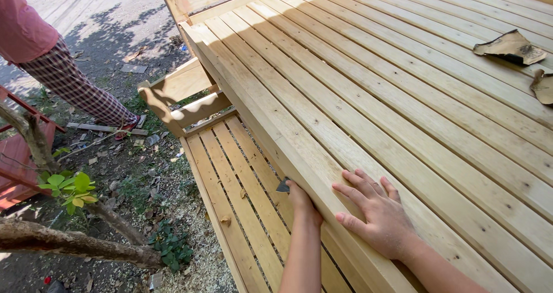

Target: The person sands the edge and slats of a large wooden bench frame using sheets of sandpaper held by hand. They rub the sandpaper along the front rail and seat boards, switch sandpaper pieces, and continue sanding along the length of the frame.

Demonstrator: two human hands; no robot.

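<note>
**Sandpaper on the Side Rail**

While the left hand (302,203) pinches dark sandpaper (283,185) against the pale side rail (271,131), the right hand (377,212) rests flat, fingers spread, on the slatted top (415,97). Open slats stretch ahead; the ground drops off left.

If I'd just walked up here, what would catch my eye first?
Most likely the big slatted frame of pale wood filling the right side, lit by bright sun. Near the bottom, the right hand lies flat on its top, while the left hand presses a small dark piece against its side edge. At top left, another person stands on the ground.
</note>
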